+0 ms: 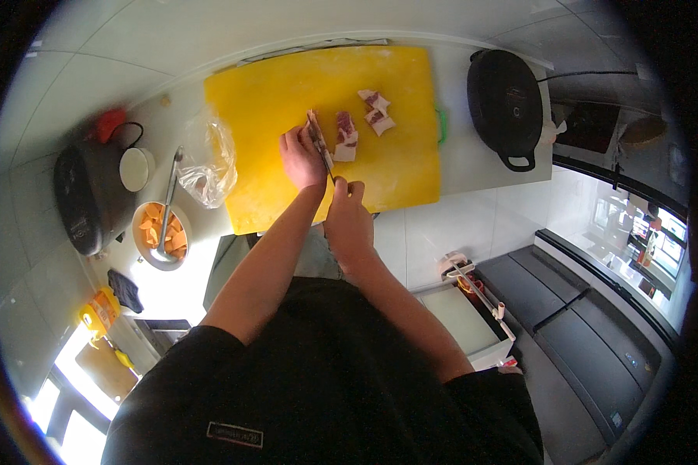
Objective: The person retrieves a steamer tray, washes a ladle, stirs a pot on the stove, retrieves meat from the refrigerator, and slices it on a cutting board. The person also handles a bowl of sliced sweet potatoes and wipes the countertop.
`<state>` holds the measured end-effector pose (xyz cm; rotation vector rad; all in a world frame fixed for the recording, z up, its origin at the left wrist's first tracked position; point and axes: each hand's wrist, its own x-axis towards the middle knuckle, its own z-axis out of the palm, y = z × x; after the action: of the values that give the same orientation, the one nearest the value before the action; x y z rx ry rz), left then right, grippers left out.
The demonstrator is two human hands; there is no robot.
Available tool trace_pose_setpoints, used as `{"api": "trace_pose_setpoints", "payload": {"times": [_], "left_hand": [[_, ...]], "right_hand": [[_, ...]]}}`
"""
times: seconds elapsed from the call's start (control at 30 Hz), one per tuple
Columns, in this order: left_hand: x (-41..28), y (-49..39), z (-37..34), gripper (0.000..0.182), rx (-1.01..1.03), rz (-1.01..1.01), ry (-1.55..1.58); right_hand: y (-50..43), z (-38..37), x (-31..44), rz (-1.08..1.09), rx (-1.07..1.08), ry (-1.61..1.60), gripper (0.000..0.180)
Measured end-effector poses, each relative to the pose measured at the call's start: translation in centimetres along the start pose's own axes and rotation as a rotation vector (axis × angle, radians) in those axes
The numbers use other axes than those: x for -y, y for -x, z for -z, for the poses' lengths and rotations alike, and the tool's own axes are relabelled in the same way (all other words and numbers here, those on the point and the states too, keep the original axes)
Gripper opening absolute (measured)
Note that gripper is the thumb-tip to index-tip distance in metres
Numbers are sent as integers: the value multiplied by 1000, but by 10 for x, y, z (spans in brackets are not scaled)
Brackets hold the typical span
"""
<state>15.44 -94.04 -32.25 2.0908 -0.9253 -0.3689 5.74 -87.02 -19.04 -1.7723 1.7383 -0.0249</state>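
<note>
A large yellow cutting board (pixel 267 99) lies on the counter before me. My left hand (pixel 303 157) rests on a strip of raw meat (pixel 313 121) and presses it to the board. In my right hand (pixel 349 224) is the handle of a knife (pixel 327 161), whose blade lies along the strip, close to my left fingers. Just right of the blade is a piece of raw meat with white fat (pixel 345 136). Farther right, smaller meat pieces (pixel 378 113) lie in a short row. How far the blade has entered the strip cannot be seen.
Left of the board are a clear plastic bag (pixel 209 168), a bowl of orange chunks (pixel 174 238) with a metal ladle (pixel 170 197), a small white bowl (pixel 136 169) and a black appliance (pixel 84 197). A black oval pan or lid (pixel 505 110) lies right of the board.
</note>
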Motion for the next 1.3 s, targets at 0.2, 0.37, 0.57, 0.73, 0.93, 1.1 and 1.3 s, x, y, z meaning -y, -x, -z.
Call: {"api": "trace_pose_setpoints", "payload": {"times": [0.2,0.37,0.57,0.73,0.93,1.1,1.3], "left_hand": [[-1,-3,0,21,21,26,-48],[-5,-5,1,21,19,8,-113],[-3,-5,0,22,26,25,-154],[5,-5,-1,24,56,23,-145],[8,-7,-1,26,110,63,-110],[4,-5,-1,23,30,3,-111],[6,-6,1,21,47,-34,-127]], "right_hand": [[1,1,5,50,-27,20,34],[-16,3,12,8,21,69,34],[-31,3,20,-14,-21,-36,26],[-52,2,33,-68,6,-4,30],[-60,3,35,-68,34,0,40],[-14,9,20,-112,108,-47,40],[-32,-8,19,-7,22,70,37]]}}
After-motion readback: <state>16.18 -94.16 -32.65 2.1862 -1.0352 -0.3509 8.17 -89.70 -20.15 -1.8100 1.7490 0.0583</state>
